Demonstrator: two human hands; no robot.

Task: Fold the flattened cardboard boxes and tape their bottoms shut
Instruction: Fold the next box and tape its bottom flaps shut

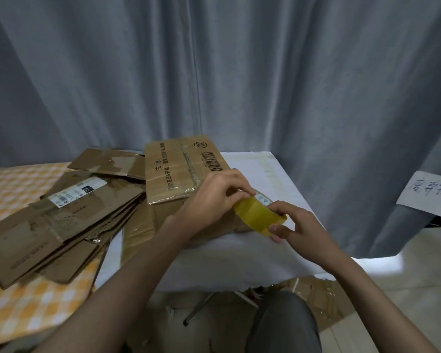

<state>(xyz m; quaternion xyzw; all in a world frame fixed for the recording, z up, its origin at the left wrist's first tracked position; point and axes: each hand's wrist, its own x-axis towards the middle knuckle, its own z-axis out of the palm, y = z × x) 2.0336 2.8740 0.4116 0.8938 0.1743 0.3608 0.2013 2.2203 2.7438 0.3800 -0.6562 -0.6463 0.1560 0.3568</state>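
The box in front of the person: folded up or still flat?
Folded up. The box stands raised on the white table, side wall visible, flaps closed on top; the flat boxes lie stacked beside it.

You're seeing dim, bluish, soft light; brightest glow at 4 o'clock, edges bowed, 9 o'clock blurred.
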